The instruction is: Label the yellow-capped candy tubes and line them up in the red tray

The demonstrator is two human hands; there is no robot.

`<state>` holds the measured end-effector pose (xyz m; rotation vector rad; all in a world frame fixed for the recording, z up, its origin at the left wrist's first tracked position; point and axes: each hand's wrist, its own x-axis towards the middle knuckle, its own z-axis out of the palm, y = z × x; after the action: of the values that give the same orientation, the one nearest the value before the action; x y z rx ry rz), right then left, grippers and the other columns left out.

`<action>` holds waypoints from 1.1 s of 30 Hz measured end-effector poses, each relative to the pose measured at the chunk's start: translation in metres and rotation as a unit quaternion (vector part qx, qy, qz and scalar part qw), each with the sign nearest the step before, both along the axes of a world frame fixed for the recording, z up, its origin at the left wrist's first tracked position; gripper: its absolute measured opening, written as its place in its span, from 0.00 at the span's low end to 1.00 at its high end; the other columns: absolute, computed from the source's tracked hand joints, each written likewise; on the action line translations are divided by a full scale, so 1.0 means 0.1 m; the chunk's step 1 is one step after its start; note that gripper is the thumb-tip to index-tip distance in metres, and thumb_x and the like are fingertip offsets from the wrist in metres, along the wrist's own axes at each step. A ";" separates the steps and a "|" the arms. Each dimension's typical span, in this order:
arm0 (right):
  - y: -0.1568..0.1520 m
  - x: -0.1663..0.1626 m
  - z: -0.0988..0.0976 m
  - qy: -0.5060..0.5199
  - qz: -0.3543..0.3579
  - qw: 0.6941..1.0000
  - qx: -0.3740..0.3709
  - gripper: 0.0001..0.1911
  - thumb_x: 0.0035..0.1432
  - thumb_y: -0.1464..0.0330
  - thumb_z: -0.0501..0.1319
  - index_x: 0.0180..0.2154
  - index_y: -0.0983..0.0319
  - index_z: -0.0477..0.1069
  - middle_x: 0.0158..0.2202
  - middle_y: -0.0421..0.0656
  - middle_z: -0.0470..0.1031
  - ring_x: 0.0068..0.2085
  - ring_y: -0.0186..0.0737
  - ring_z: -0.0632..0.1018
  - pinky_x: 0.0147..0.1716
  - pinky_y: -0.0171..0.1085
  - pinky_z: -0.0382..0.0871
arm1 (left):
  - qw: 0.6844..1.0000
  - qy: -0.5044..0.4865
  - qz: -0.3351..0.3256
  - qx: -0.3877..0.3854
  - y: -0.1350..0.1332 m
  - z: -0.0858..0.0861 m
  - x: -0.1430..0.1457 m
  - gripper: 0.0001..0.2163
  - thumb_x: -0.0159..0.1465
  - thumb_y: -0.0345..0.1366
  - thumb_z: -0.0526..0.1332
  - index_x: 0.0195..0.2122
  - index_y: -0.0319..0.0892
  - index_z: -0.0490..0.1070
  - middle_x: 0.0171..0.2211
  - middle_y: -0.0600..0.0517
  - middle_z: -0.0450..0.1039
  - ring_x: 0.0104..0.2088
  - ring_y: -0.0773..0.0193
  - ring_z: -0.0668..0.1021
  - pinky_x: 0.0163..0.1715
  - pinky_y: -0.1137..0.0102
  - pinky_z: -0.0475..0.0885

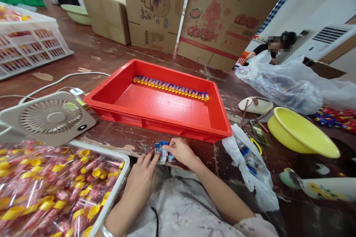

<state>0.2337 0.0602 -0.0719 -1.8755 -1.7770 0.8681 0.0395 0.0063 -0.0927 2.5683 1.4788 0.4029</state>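
Observation:
Small blue printed packets or labels (161,148) lie at the table's front edge, close to my lap; their exact kind is too small to make out. My left hand (144,172) rests beside them with its fingers stretched out, the index fingertip touching one. From the other side, my right hand (182,152) has its fingers bent and pinched on the blue pieces. Just beyond both hands stands a red plastic tray (161,127). Along its far wall runs a row of small tubes (169,87) with yellow ends and blue tops.
At left are a white tray (126,166) of yellow-capped tubes, a fan (55,116) and a white crate (33,44). To the right lie a plastic bag (250,166), a yellow basin (300,133) and a cup (290,179). Cardboard boxes (155,11) and another person (264,50) are behind.

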 end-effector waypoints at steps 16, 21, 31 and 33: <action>-0.15 0.23 0.31 0.124 0.057 0.989 0.060 0.14 0.60 0.61 0.60 0.28 0.62 0.76 0.25 0.42 0.75 0.28 0.39 0.72 0.29 0.35 0.62 | 0.992 0.006 0.111 -0.054 0.03 0.43 -0.42 0.14 0.68 0.30 0.52 0.49 0.40 0.74 0.47 0.43 0.77 0.48 0.55 0.77 0.49 0.63 0.72; -0.22 0.20 0.37 0.291 -0.030 0.956 0.021 0.13 0.54 0.58 0.67 0.33 0.63 0.77 0.22 0.38 0.70 0.24 0.34 0.68 0.23 0.33 0.61 | 0.942 0.130 0.290 -0.107 0.15 0.48 -1.07 0.14 0.67 0.38 0.53 0.45 0.34 0.73 0.40 0.35 0.77 0.44 0.39 0.79 0.36 0.54 0.74; -0.28 -0.15 0.34 0.527 -0.073 0.845 -0.053 0.11 0.46 0.62 0.73 0.28 0.62 0.80 0.25 0.40 0.77 0.25 0.35 0.73 0.28 0.35 0.69 | 0.883 -0.220 0.364 -0.196 0.04 0.55 -1.28 0.18 0.56 0.49 0.66 0.40 0.41 0.78 0.33 0.45 0.83 0.34 0.50 0.82 0.32 0.66 0.74; -0.29 -0.24 0.34 0.562 -0.099 0.819 -0.062 0.13 0.44 0.61 0.75 0.25 0.62 0.78 0.22 0.39 0.75 0.23 0.34 0.71 0.26 0.34 0.68 | 0.805 -0.415 0.351 -0.236 0.00 0.67 -1.22 0.22 0.46 0.49 0.73 0.39 0.42 0.79 0.33 0.47 0.83 0.33 0.52 0.82 0.31 0.68 0.75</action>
<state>0.2099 0.0317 -0.0380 -1.0862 -0.7698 1.5666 -0.0822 0.0067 -0.0257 1.1100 1.7506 0.9359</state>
